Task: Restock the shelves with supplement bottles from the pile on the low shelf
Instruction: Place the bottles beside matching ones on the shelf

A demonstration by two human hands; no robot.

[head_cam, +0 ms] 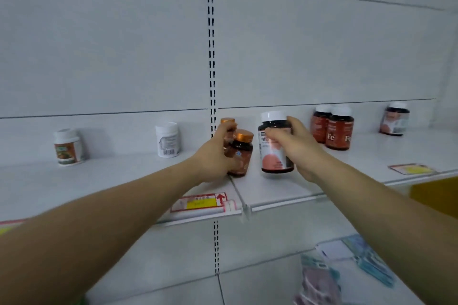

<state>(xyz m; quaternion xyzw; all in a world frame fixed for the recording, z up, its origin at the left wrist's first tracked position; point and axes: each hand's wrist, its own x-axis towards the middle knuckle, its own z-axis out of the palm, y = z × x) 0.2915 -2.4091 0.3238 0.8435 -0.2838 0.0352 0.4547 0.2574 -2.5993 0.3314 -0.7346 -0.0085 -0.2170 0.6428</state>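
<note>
My left hand point(214, 156) grips two dark amber bottles with copper caps point(241, 153) at the seam between two white shelf boards point(272, 193). The front one stands on the shelf; the rear one is half hidden behind my fingers. Just to the right, my right hand point(295, 142) holds a dark bottle with a white cap and a pink-and-white label point(275, 146), upright, its base at or just above the shelf.
Standing on the same shelf are a white bottle with a green-orange label point(68, 147), a white bottle with a barcode point(168, 140), two red "Fe" bottles point(333, 129) and a bottle at far right point(394, 119). Price tags point(200, 203) line the front edge. Packets point(347, 270) lie on the lower shelf.
</note>
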